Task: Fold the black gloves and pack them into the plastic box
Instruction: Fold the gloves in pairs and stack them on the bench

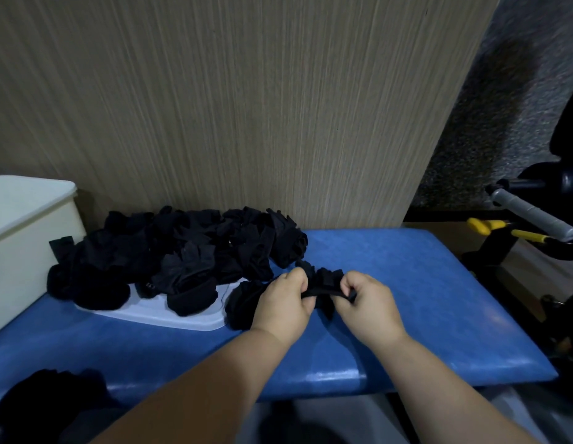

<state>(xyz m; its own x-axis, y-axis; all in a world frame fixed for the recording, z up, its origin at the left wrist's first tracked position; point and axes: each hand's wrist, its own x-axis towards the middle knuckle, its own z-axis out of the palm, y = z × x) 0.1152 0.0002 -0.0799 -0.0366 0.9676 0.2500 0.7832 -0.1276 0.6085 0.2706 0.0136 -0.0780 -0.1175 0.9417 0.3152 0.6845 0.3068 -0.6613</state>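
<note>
A black glove [323, 283] is stretched between my two hands above the blue padded bench [407, 283]. My left hand [285, 302] pinches its left end and my right hand [368, 302] pinches its right end. More bunched black fabric [243, 302] lies just left of my left hand. A heap of black gloves [182, 251] lies at the back left of the bench, partly on a white plastic lid [169, 315]. The white plastic box [25, 232] stands at the far left; its inside is hidden.
A wood-grain panel [246, 107] rises right behind the bench. To the right stands dark equipment with a grey handle [532, 216] and yellow parts [490, 227]. More black fabric [51, 402] lies below the bench's front edge at lower left.
</note>
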